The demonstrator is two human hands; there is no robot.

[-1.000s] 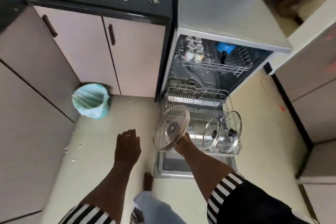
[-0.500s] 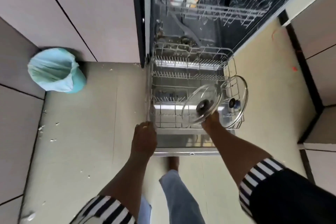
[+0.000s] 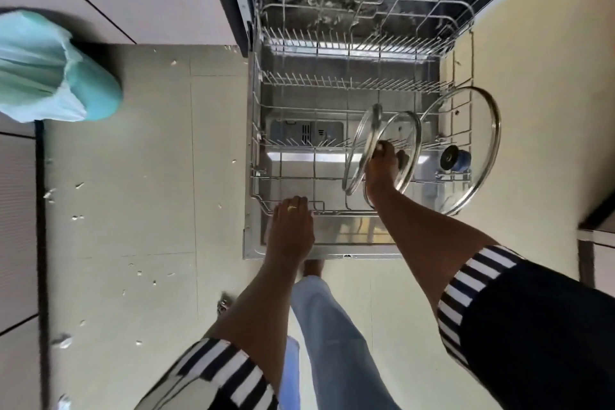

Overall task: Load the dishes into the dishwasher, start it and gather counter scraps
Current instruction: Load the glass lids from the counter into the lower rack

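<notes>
Since the earlier frame the held lid (image 3: 361,150) has swung from face-on to edge-on, down into the rack, and the left hand (image 3: 293,226) has reached the rack's front edge. The dishwasher (image 3: 349,243) stands open with its lower rack (image 3: 366,1) pulled out over the door. Loading looks well under way; starting it and gathering scraps (image 3: 78,217), some lying on the floor, seem still ahead. A large lid (image 3: 472,116) leans at the rack's right edge, with a middle lid (image 3: 411,133) beside it. The right hand (image 3: 382,166) grips the held lid; I cannot tell if it is seated. The left hand's fingers curl over the front wire.
</notes>
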